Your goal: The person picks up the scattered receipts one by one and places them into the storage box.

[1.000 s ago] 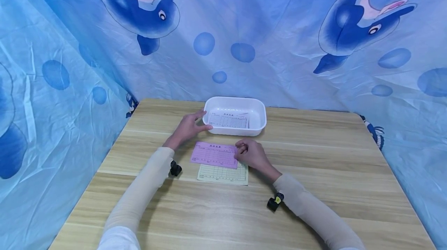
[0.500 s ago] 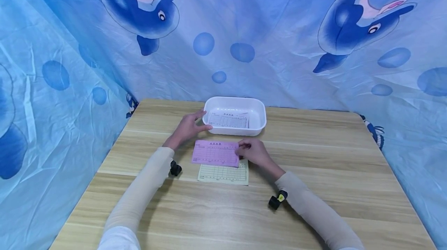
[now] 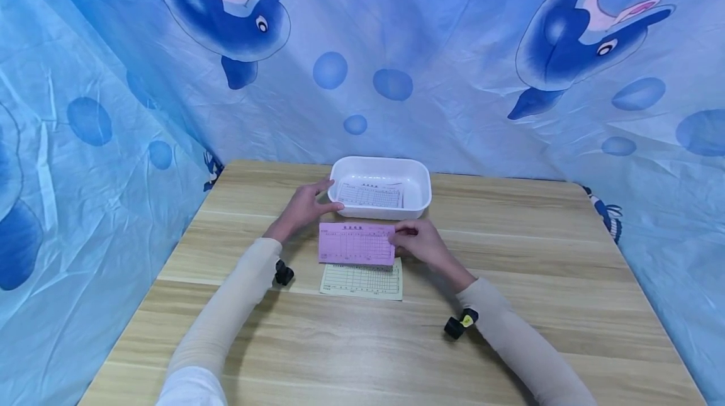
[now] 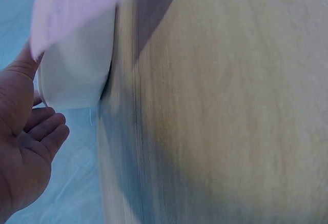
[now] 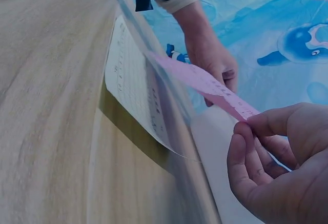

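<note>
Between its thumb and index finger, my right hand (image 3: 421, 243) pinches the right edge of a pink printed form slip (image 3: 355, 243). In the right wrist view the pink slip (image 5: 205, 83) is raised and slightly bent. Below it lies a pale yellow-green slip (image 3: 362, 281) with a printed grid, its far part covered in the head view. My left hand (image 3: 303, 209) holds the left end of a white plastic tray (image 3: 416, 208), thumb at the front rim. Inside the tray rests a white printed slip (image 3: 369, 196).
The tray stands near the far edge of a wood-grain table (image 3: 538, 255). A blue curtain (image 3: 464, 135) with dolphin prints hangs behind the table and along its sides. A small black camera (image 3: 284, 274) sits at the left wrist, another (image 3: 460, 324) at the right.
My right hand has lifted the pink slip off the yellow-green one and shifted it a little right and toward the tray. The left hand and tray keep their place.
</note>
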`<state>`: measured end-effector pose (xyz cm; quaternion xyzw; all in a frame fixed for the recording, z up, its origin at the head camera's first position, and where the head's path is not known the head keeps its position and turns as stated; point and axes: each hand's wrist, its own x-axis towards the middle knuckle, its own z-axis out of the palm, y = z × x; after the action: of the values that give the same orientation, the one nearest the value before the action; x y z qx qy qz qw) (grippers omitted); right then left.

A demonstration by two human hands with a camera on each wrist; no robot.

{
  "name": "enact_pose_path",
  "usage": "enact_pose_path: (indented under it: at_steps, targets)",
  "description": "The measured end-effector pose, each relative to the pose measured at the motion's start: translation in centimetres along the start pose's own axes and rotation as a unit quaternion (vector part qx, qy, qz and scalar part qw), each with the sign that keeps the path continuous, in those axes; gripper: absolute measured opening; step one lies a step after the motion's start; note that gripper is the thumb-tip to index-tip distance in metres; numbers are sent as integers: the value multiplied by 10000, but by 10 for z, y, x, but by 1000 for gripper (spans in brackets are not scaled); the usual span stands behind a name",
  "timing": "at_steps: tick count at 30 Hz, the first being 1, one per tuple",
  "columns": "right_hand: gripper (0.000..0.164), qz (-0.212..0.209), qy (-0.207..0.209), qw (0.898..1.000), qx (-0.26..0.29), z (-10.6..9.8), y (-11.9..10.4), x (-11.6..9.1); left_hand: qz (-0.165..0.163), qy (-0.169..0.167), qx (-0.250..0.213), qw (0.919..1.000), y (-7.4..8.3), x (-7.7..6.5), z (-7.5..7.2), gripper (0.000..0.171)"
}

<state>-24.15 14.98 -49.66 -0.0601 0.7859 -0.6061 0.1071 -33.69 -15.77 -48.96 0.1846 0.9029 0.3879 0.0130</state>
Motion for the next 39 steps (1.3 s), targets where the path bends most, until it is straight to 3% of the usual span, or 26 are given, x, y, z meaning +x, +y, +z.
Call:
enact_pose_path:
  at_steps: [12,22,30,35,39]
  targets:
    - [19,-192,300,9993,-103,-17,-16,-5,-11,18,-23,10000,-1,0,-3,87]
    - [22,-438,486,9976,245,-30,-37,0,-88,8,-144,9999,-2,0,-1,83]
    - [21,-462,767,9960,-28,-39,-48,7,92,156,19,9998,-3,2,0,68]
    - [21,-598,951,9926,-456,-45,-53,16,105,167,-21,9998,-2,1,1,65]
    - [22,-772,1007,9912,-374,-50,-58,23,153,190,-28,9997,-2,2,2,66]
